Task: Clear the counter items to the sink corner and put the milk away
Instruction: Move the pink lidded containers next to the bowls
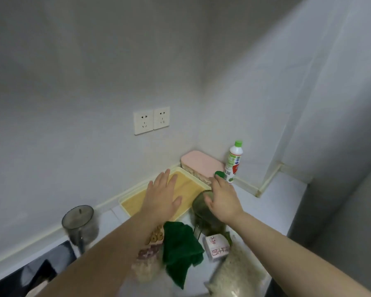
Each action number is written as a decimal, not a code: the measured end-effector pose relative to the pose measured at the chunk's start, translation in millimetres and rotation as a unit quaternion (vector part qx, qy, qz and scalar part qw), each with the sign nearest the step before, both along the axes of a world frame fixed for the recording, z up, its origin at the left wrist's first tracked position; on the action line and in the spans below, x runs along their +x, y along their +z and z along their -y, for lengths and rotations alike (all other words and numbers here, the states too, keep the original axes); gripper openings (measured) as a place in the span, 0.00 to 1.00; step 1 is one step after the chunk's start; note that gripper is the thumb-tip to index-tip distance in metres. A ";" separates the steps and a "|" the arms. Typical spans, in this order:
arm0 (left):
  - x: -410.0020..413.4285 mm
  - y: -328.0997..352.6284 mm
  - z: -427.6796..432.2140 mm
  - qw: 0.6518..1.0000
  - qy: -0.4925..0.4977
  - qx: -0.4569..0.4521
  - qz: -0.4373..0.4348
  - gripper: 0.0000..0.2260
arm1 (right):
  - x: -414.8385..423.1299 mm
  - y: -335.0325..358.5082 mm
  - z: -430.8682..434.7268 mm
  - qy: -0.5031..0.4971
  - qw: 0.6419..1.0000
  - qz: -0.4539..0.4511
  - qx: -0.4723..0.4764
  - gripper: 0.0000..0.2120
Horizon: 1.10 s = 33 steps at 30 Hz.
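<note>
From the head view, both arms reach forward over the bench [266,200] toward its wall corner. The left hand [163,196] is spread flat, palm down, fingers straight and slightly fanned. It lies over a shallow pale yellow tray [193,185] with a wood-coloured bottom, though contact with the tray cannot be told. The right hand [223,198] is also spread, with fingers stretched forward and the thumb out to the side. It sits above the rim of a green-tinted glass jar [201,207]. Whether the palm rests on the jar is unclear. A small green round thing [219,174] lies just at its fingertips.

The milk carton [215,248] stands nearer the person than the right hand, just under that wrist and beside the jar's base. It is a small white box with pink printing, tilted slightly, and neither hand touches it.

Between the two forearms lies a crumpled dark green cloth [180,247]. A snack bag [152,243] shows under the left forearm, and a clear bag of pale grain [234,273] lies under the right one. Beyond the right fingertips sit a pink-lidded box [201,166] and a white bottle [234,161] with a green cap. Well to the left of the left hand stands a smoky grey cup [79,221].
</note>
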<state>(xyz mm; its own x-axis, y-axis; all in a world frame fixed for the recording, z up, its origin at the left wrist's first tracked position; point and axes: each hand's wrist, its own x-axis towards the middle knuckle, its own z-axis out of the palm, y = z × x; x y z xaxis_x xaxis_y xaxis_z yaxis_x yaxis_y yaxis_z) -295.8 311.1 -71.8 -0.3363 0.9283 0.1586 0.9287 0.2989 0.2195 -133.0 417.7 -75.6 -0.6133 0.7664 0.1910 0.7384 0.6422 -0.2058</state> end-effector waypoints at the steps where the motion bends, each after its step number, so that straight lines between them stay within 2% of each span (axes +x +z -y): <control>1: 2.2 -4.1 -25.4 1.000 0.012 -0.008 0.006 0.28 | 2.2 -5.7 -28.2 -0.007 1.000 0.008 -0.011 0.28; 6: 11.3 -30.7 -103.3 0.986 0.082 -0.015 0.144 0.26 | -0.6 -24.2 -129.5 -0.038 0.995 0.027 -0.089 0.26; 8: 13.9 -40.8 -122.2 0.982 0.081 -0.037 0.168 0.25 | -5.9 -31.3 -159.3 -0.045 0.991 0.037 -0.118 0.25; 13: 16.5 -58.1 -167.5 0.978 0.075 -0.065 0.181 0.25 | -23.9 -51.7 -215.4 -0.043 0.988 0.044 -0.144 0.27; 17: 16.9 -67.6 -196.3 0.975 0.069 -0.089 0.191 0.25 | -34.8 -69.4 -235.6 -0.029 0.984 0.050 -0.170 0.19; 21: 14.2 -74.7 -220.8 0.974 0.064 -0.092 0.196 0.26 | -33.8 -71.3 -252.8 -0.040 0.990 0.029 -0.135 0.13; 24: 19.2 -80.7 -228.3 0.973 0.057 -0.095 0.205 0.26 | -20.0 -70.4 -261.2 -0.075 0.988 0.041 -0.128 0.15; 29: 26.8 -84.5 -224.2 0.971 0.054 -0.097 0.211 0.25 | 9.4 -77.2 -265.9 -0.129 0.980 0.064 -0.140 0.27; 33: 23.0 -77.5 -222.2 0.975 0.047 -0.093 0.198 0.26 | 15.1 -77.5 -263.4 -0.124 0.981 0.122 -0.084 0.22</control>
<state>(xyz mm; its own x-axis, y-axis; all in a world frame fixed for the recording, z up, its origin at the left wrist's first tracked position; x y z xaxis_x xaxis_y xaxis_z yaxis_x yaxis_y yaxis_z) -272.8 533.3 -149.2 -0.4227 0.8904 -0.1691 0.7478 0.4481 0.4898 -117.9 681.1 -153.1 -0.4165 0.9056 -0.0800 0.9078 0.4095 -0.0906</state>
